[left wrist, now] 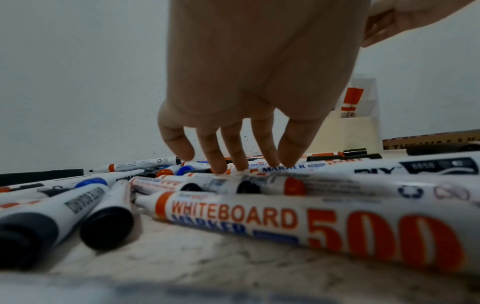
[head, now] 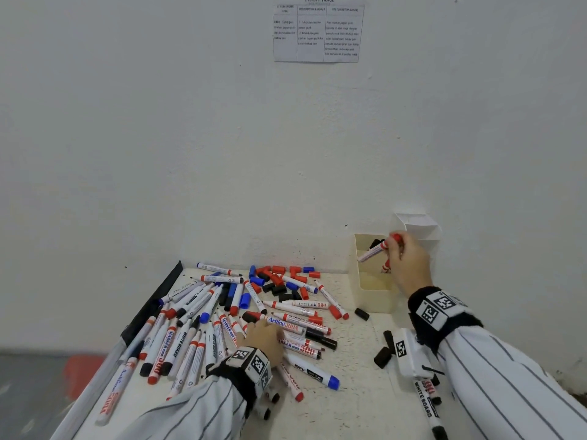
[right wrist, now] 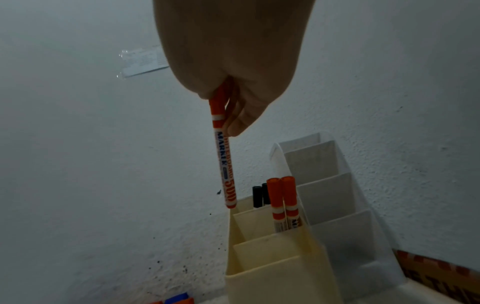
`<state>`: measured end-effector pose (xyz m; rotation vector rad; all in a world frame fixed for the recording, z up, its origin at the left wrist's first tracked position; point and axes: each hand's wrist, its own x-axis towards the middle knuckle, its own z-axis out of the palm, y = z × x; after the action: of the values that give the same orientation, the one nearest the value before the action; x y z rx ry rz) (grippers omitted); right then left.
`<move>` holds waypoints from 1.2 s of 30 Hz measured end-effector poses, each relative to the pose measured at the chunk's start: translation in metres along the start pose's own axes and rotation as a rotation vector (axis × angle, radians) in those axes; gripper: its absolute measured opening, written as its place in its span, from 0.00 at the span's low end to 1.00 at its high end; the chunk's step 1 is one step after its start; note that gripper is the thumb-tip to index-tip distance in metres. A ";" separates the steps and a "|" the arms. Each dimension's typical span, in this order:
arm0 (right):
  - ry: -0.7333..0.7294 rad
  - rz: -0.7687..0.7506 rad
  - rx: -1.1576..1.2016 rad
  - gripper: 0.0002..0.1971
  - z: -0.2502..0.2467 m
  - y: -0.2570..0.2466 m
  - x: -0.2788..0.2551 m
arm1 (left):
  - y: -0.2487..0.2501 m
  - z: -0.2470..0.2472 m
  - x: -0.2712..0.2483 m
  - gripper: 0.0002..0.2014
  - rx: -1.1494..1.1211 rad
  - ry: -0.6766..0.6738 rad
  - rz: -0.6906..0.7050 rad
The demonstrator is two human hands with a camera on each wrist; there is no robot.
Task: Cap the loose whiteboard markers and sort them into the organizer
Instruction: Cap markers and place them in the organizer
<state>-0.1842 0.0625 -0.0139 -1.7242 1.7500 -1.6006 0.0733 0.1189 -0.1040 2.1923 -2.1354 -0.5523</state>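
My right hand (head: pixel 408 258) (right wrist: pixel 233 115) pinches a capped red whiteboard marker (head: pixel 376 248) (right wrist: pixel 224 162) by its cap end and holds it tilted above the cream organizer (head: pixel 371 290) (right wrist: pixel 275 273). Two capped red markers (right wrist: pixel 283 203) and black ones (right wrist: pixel 259 195) stand in its back compartments. My left hand (head: pixel 263 336) (left wrist: pixel 241 164) reaches down with spread fingers, and the fingertips (left wrist: pixel 218 167) touch markers in the loose pile (head: pixel 228 322) on the table. It grips nothing. Loose caps (head: pixel 282 279), red, blue and black, lie behind the pile.
A white stepped organizer (head: pixel 419 227) (right wrist: pixel 324 185) stands against the wall behind the cream one. Black caps (head: pixel 384 352) and a black marker (head: pixel 427 404) lie near my right forearm. The table's left edge (head: pixel 149 312) has a dark strip. A paper sheet (head: pixel 317 30) hangs on the wall.
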 end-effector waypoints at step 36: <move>-0.331 0.067 -0.817 0.23 0.010 0.046 0.009 | 0.004 -0.046 0.015 0.11 -0.541 0.146 0.097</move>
<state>-0.2062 0.0373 -0.0487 -2.0344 2.4036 -0.5078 0.0822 0.0942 -0.0630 1.7650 -1.7436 -0.8180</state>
